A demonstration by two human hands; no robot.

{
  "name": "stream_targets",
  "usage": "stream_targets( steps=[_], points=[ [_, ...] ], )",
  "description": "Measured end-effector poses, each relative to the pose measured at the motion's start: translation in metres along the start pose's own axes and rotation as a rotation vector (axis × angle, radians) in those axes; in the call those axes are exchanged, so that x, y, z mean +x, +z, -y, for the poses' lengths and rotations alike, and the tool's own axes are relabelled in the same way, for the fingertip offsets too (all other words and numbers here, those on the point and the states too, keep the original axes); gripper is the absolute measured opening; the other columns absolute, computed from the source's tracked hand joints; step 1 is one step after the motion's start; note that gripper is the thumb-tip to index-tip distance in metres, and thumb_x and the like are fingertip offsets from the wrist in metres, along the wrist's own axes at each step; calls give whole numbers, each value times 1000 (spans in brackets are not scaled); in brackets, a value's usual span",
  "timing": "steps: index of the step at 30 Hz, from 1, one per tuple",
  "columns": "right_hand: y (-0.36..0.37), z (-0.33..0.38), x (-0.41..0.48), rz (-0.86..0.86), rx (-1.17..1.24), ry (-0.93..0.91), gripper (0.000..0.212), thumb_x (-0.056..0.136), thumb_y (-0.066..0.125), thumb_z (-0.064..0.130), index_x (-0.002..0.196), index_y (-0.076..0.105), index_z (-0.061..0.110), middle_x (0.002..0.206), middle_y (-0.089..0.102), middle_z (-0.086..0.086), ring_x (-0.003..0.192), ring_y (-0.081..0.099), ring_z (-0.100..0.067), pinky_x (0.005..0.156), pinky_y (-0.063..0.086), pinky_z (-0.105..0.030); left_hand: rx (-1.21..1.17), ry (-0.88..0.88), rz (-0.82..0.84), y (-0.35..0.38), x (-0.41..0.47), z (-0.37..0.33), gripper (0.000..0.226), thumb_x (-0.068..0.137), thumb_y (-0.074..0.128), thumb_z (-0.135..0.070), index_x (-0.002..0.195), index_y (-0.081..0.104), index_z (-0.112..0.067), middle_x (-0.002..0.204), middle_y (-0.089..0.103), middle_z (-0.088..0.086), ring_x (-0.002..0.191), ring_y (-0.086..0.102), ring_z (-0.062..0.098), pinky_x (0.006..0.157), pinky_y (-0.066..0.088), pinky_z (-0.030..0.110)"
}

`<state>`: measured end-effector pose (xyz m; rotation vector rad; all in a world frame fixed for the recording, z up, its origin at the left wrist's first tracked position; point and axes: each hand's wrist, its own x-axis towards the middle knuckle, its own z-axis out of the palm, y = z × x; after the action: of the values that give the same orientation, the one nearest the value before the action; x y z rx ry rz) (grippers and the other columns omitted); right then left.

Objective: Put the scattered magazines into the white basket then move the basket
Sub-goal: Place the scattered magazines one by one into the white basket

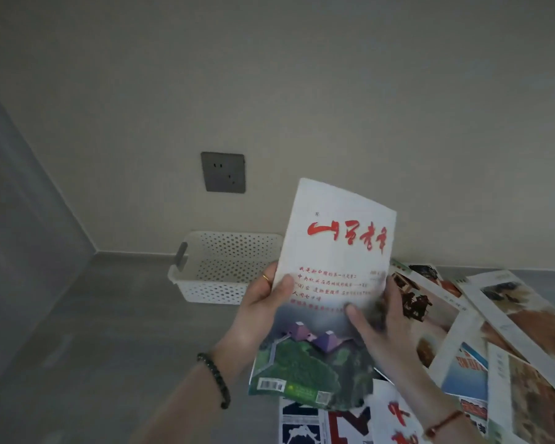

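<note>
**White-and-green magazine held up in both hands**

White at the top with red brush lettering, green hillside at the bottom, the held magazine (327,293) stands nearly upright in front of the camera, tilted a little to the right. The left hand (263,302) pinches its left edge, thumb on the cover and fingers behind, a gold ring showing on one finger and a dark bead bracelet (215,379) on the wrist. The right hand (375,325) grips the right edge the same way, thumb pressed on the cover, a red cord on its wrist.

Below and to the right, the scattered magazines (481,334) lie overlapping on the grey floor (109,331), some reaching under the held copy.

Further back, the white basket (218,270), perforated and with a grey handle, sits on the floor against the wall, left of the held magazine and partly hidden by it; its visible part holds nothing. Above it a grey wall socket (223,172) is set in the cream wall.
</note>
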<state>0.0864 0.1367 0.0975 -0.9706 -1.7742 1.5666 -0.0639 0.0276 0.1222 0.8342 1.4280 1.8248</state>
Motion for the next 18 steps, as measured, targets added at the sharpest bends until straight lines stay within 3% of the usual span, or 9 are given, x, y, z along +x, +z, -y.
stream_targets(
  steps=[2,4,6,9,12,14,16,18],
  points=[
    [3,16,19,64,74,16,73,61,68,37,123,30,39,112,53,17,98,54,0,58,52,-12,18,49,35,-23,3,-16,23,84,48,-16,100,62,-25,92,74,-12,89,68,7,71,53,17],
    [12,29,40,96,56,-1,49,66,69,31,111,52,25,105,64,8,97,62,-17,65,57,-26,62,107,19,-50,12,-32,23,86,46,-14,99,62,-23,90,74,-13,87,68,5,69,53,17],
    [30,43,60,56,5,-61,20,76,67,18,94,62,26,101,68,5,95,64,-26,76,56,-43,93,167,-48,-80,30,-48,22,88,46,-12,95,63,-23,87,74,-14,83,68,5,66,54,19],
    [65,66,96,-57,-88,-214,11,81,62,8,87,64,18,104,69,-7,91,66,-26,80,54,-49,168,234,-153,-126,66,-66,20,89,48,-16,89,64,-28,84,73,-16,82,68,4,66,55,20],
    [103,85,132,-130,-72,-319,14,82,59,3,88,62,16,93,67,-6,85,65,-27,75,55,-43,268,224,-237,-164,106,-71,21,89,51,-19,81,65,-32,80,71,-18,75,68,-1,59,52,14],
    [125,88,157,-162,-71,-315,13,82,58,2,86,62,15,91,67,-6,81,65,-24,72,55,-36,348,194,-283,-186,132,-65,20,90,52,-19,80,64,-32,86,69,-12,75,66,1,62,53,18],
    [142,80,179,-175,-83,-283,12,81,59,2,84,63,13,90,66,-5,80,64,-23,70,54,-31,416,150,-338,-204,155,-52,13,88,55,-20,85,65,-28,91,67,-6,78,63,6,66,52,23],
    [154,65,198,-185,-87,-246,13,82,59,2,82,62,14,88,65,-4,79,63,-22,61,52,-20,429,114,-393,-219,172,-34,10,85,59,-20,92,66,-23,90,67,-4,77,62,7,60,51,22]
  ],
)
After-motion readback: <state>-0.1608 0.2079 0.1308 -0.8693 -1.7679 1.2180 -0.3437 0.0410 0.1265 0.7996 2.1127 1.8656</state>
